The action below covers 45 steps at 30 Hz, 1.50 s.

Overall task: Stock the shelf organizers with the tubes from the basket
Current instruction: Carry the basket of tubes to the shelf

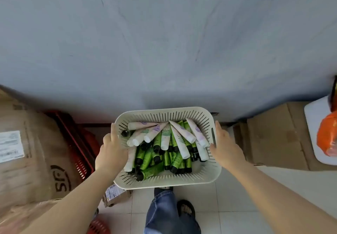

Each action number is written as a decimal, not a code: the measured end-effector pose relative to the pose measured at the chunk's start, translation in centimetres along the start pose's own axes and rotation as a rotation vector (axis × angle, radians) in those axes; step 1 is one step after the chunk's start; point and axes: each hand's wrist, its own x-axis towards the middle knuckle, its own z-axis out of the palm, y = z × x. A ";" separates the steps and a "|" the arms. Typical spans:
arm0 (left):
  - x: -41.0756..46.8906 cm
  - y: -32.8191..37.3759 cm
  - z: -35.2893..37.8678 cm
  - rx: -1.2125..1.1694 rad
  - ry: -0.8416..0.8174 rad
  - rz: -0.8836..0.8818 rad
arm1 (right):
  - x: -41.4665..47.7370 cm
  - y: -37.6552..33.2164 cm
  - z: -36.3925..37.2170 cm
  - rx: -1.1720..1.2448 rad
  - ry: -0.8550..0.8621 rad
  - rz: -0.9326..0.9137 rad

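Two hands on one basket [182,112]! It's a cream slotted plastic basket, hanging over the white tiled floor [237,202] and close to the blue-grey wall [164,42]. The left hand [113,148] clamps the left rim, thumb hooked inside and fingers down the outer wall. The right hand [225,147] grips the right rim beside the handle slot, thumb over the edge.

Inside, the tubes are heaped loosely. There are about nine or ten pale white tubes [179,142] fanned across the top, one of them tucked under the left thumb. Beneath them lie green tubes with black caps [146,158], well over a dozen and too tangled for an exact count.

Around the person there are three cardboard boxes: a big one with a white label [36,151] on the left, one [277,133] on the right, and a small one [116,195] on the floor. Two red crates [78,142] show at left. An orange bag [328,137] sits at far right. Below the basket are a jeans leg [162,213] and two sandalled feet.
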 end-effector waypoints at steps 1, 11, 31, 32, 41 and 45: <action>0.5 0.0 0.2 0.002 -0.016 -0.014 | 0.5 -0.1 0.2 -0.004 -0.015 0.024; 3.3 -2.6 3.4 0.009 -0.028 -0.032 | 2.6 1.3 4.0 0.069 -0.105 0.091; 4.8 -2.0 1.3 0.036 -0.170 0.042 | -0.2 1.3 2.2 0.175 -0.147 0.206; 4.5 -1.5 1.0 0.044 -0.185 0.052 | -1.0 1.5 2.0 0.196 -0.157 0.223; 1.7 5.1 -0.5 0.135 -0.336 0.240 | -9.1 5.7 1.0 0.336 -0.125 0.406; -0.2 9.5 -0.3 0.190 -0.353 0.380 | -13.4 8.4 1.0 0.416 -0.047 0.482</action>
